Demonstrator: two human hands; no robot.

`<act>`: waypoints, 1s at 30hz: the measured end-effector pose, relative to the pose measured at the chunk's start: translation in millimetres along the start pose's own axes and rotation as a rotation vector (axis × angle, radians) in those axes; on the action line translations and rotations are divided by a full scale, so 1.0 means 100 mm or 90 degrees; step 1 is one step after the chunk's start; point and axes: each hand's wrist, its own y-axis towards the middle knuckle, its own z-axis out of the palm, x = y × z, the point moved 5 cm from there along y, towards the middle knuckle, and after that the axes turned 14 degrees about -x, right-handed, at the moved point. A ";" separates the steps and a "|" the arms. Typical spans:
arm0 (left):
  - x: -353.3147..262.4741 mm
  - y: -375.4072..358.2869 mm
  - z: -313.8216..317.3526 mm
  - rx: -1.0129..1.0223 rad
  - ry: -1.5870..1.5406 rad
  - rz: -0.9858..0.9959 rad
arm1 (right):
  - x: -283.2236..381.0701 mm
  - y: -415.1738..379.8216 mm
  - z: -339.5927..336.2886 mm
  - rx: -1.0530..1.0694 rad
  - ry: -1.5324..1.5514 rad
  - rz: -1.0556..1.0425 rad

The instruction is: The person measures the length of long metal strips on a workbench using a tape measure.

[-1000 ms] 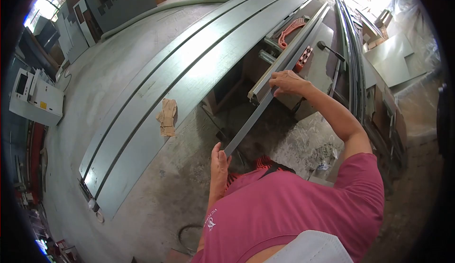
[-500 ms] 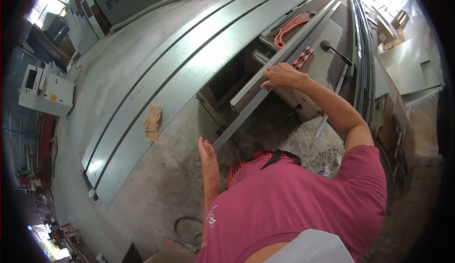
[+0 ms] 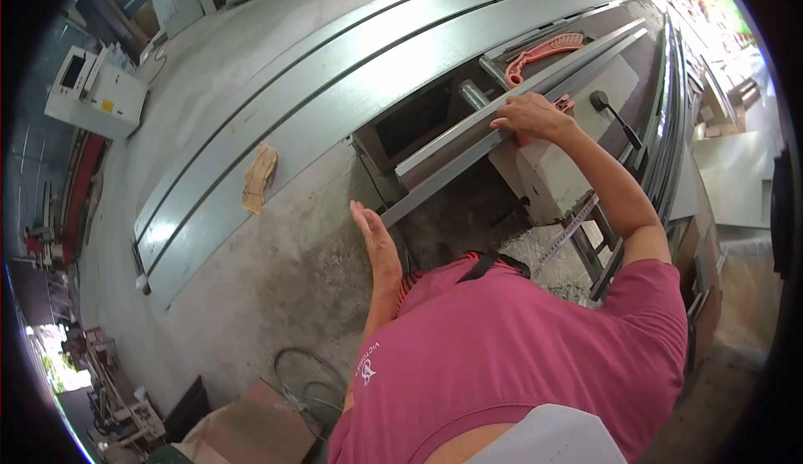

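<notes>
My right hand (image 3: pixel 532 117) grips a long grey metal bar (image 3: pixel 443 179) from above, with its fingers curled over the edge. My left hand (image 3: pixel 378 235) stands upright with its fingers stretched out, the palm against or very close to the bar's near end. Alongside runs a silver metal bar (image 3: pixel 442 151), whose near end reaches less far towards me than the grey one's. A red curved handle-like piece (image 3: pixel 544 51) lies just beyond both bars. Another red piece (image 3: pixel 565 104) is partly hidden behind my right hand.
A long metal table with grooves (image 3: pixel 335 100) stretches along the left, with a tan crumpled thing, perhaps a glove (image 3: pixel 260 178), on it. A black knobbed lever (image 3: pixel 619 116) and a measuring strip (image 3: pixel 569 228) are at right. A hose (image 3: pixel 280 364) lies on the floor.
The grey bar has slid lengthwise away from me, bringing its near end closer to the silver bar's. My right hand now covers part of the smaller red piece. The view has also turned.
</notes>
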 end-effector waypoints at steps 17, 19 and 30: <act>-0.22 -0.10 0.39 0.056 -0.002 0.035 | 0.03 -0.14 -0.01 -0.072 -0.145 -0.093; -0.12 -0.07 0.42 0.057 0.004 0.037 | 0.45 -0.16 -0.19 -0.201 0.024 -0.014; -0.05 -0.22 0.20 0.032 0.112 0.106 | 0.75 -0.15 -0.05 -0.258 0.112 -0.115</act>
